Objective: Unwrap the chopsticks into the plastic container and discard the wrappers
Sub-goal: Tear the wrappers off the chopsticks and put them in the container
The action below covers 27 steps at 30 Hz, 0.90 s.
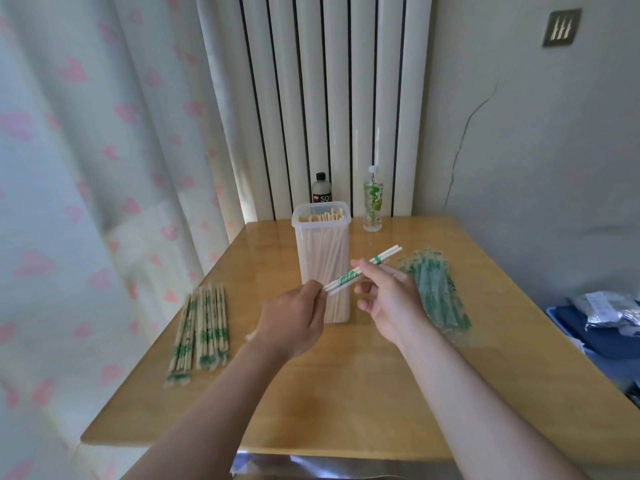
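The left hand (294,320) pinches the near end of a wrapped chopstick pair (360,270), and the right hand (384,299) holds it at mid-length, its other fingers loose. The pair hangs slanted just in front of the plastic container (311,258), which is already well filled with bare sticks. The pair looks light and stiff inside a thin, slick film, so a firm pinch on the film's end should work best while the sticks slide out. More wrapped chopsticks (201,327) lie left of the container, and empty wrappers (436,296) lie to its right
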{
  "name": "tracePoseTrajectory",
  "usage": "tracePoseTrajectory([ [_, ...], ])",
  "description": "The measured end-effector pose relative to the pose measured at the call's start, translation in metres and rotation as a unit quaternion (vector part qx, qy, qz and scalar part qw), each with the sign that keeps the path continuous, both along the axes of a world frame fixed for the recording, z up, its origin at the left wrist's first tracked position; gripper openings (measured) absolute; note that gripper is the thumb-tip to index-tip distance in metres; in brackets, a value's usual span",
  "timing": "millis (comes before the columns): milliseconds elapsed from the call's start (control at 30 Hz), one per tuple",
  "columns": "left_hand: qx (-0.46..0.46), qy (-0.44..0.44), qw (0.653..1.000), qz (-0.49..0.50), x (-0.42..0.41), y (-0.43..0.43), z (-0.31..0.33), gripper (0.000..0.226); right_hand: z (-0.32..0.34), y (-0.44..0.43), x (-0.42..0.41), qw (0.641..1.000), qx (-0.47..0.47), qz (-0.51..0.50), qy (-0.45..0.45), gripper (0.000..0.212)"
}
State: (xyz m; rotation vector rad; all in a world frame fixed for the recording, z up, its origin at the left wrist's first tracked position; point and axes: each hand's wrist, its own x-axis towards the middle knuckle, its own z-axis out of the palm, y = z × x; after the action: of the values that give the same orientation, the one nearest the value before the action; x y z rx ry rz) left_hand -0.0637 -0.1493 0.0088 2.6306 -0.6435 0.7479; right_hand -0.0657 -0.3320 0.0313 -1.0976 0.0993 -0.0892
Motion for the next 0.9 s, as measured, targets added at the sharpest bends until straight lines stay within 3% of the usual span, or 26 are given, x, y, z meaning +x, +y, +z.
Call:
tracePoseTrajectory([
  [333,0.009,-0.065,0.998,-0.005,0.006,0.022,-0.003,0.034,0.004,-0.022,0.0,0.997,0.068,-0.046,0.0,0.023],
  [500,-0.016,-0.065,0.994,0.083,0.01,0.051,-0.002,0.026,0.002,-0.043,0.001,0.985,0.133,-0.111,0.005,0.022],
  [667,-0.227,0.05,0.947,0.224,0.011,0.064,0.018,0.034,-0.002,-0.057,0.003,0.98,0.125,-0.154,0.013,0.02],
  [767,-0.321,0.076,0.926,0.181,0.008,0.053,0.033,0.041,0.001,-0.056,0.005,0.981,0.111,-0.157,0.007,0.02],
  [900,-0.363,0.078,0.919,0.132,0.006,0.028,0.054,0.042,0.02,-0.047,0.006,0.982,0.103,-0.155,-0.019,0.022],
])
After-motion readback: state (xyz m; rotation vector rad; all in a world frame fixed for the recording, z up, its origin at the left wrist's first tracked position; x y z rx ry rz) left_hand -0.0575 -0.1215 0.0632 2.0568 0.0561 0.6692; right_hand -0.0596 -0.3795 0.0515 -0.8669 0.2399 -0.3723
